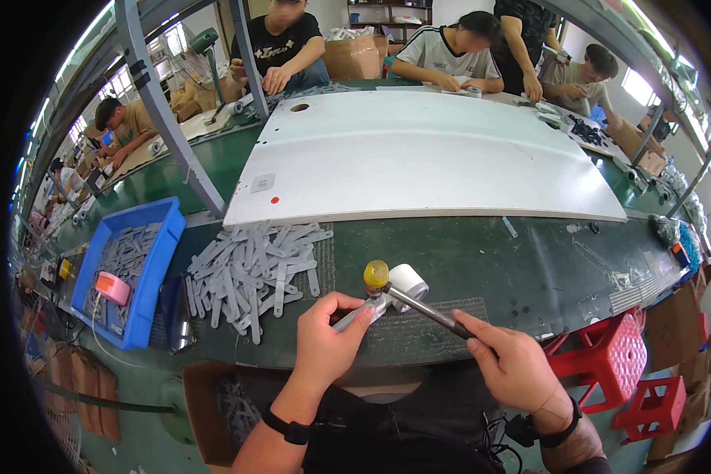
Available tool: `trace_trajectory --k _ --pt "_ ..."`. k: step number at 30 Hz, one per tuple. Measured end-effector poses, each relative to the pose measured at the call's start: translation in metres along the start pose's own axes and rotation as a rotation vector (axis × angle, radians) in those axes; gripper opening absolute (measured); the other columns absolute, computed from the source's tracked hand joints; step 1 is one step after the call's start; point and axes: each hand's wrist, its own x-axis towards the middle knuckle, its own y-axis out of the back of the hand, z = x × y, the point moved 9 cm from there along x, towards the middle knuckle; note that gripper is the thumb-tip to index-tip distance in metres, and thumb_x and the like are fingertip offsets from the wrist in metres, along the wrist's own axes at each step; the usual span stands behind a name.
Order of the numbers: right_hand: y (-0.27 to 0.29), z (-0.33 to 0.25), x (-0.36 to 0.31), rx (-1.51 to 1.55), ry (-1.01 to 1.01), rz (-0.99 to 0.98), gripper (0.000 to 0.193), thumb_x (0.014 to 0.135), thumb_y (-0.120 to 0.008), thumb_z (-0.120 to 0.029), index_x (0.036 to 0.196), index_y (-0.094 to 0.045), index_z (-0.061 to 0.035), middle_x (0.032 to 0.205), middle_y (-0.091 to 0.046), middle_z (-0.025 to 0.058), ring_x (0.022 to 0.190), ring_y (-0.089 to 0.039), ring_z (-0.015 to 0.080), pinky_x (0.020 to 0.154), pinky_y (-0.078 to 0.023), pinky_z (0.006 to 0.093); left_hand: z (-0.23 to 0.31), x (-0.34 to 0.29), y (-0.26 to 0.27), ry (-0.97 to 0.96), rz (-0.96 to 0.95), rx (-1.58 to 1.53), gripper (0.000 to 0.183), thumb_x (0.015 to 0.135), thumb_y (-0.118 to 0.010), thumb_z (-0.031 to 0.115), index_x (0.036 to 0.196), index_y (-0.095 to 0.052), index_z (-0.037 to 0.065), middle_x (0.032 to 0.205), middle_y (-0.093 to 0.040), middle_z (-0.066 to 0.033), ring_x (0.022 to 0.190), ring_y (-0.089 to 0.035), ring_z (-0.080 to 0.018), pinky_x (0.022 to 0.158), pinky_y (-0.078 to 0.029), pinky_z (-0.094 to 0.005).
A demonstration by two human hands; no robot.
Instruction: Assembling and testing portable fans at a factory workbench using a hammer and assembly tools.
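My right hand (513, 363) is closed around the dark metal handle of a small mallet (438, 317). The mallet's yellow head sits just beyond my left fingertips. In my left hand (324, 340), pinched between thumb and fingers, is a grey strip-like piece (354, 315); my fingers cover part of it. Right beside the mallet head, a white cylindrical part (409, 283) lies on the green tabletop (419, 241). Whether the mallet touches the strip cannot be made out. A loose pile of similar grey strips (253, 272) spreads to the left of my hands.
A blue bin (176, 225) at the left holds more grey strips and a pink-and-white device (112, 288). A large white board (419, 170) lies across the table ahead. Metal posts (170, 110) rise at the left. Red stools (608, 359) stand at the right. Several people work beyond.
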Motion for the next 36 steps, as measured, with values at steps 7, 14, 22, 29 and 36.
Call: trace_trajectory --k 7,14,22,29,36 --pt "0.036 -0.024 0.002 0.101 -0.082 0.093 0.043 0.109 -0.066 -0.011 0.153 -0.071 -0.0120 0.097 -0.077 0.0224 0.084 -0.076 0.0393 0.079 -0.060 0.0405 0.003 0.000 0.001 -0.118 0.031 -0.016 0.017 0.101 -0.086 0.012 0.105 -0.076 -0.001 0.092 -0.075 -0.0021 0.086 -0.064 -0.0068 0.078 -0.052 -0.0258" --pt "0.021 -0.010 0.007 -0.140 0.019 0.033 0.044 0.108 -0.067 -0.012 0.151 -0.072 -0.0158 0.093 -0.078 0.0186 0.083 -0.076 0.0389 0.076 -0.060 0.0456 0.015 -0.003 0.003 -0.206 0.065 0.061 0.016 0.099 -0.086 0.010 0.101 -0.076 -0.003 0.092 -0.077 -0.0072 0.086 -0.068 -0.0120 0.080 -0.054 -0.0291" --pt "0.025 -0.017 -0.001 0.077 0.117 0.191 0.045 0.108 -0.066 -0.007 0.153 -0.069 -0.0066 0.089 -0.074 0.0202 0.078 -0.072 0.0322 0.076 -0.058 0.0403 0.024 -0.005 0.001 -0.252 0.103 0.069 0.014 0.098 -0.085 0.008 0.099 -0.075 -0.003 0.093 -0.078 -0.0112 0.085 -0.073 -0.0179 0.079 -0.055 -0.0314" --pt "0.028 -0.033 0.010 -0.088 0.104 0.052 0.049 0.106 -0.067 -0.005 0.154 -0.068 -0.0090 0.090 -0.074 0.0192 0.074 -0.070 0.0327 0.071 -0.057 0.0413 0.022 -0.008 0.005 -0.256 0.120 0.077 0.013 0.098 -0.084 0.007 0.097 -0.075 -0.002 0.093 -0.078 -0.0119 0.084 -0.073 -0.0198 0.079 -0.056 -0.0318" --pt "0.014 -0.014 0.001 -0.074 0.075 0.014 0.046 0.107 -0.066 -0.008 0.153 -0.069 -0.0099 0.093 -0.075 0.0225 0.082 -0.075 0.0383 0.076 -0.059 0.0426 0.022 -0.006 0.002 -0.281 0.115 0.047 0.012 0.097 -0.084 0.006 0.096 -0.075 -0.002 0.093 -0.078 -0.0119 0.084 -0.074 -0.0198 0.078 -0.056 -0.0322"
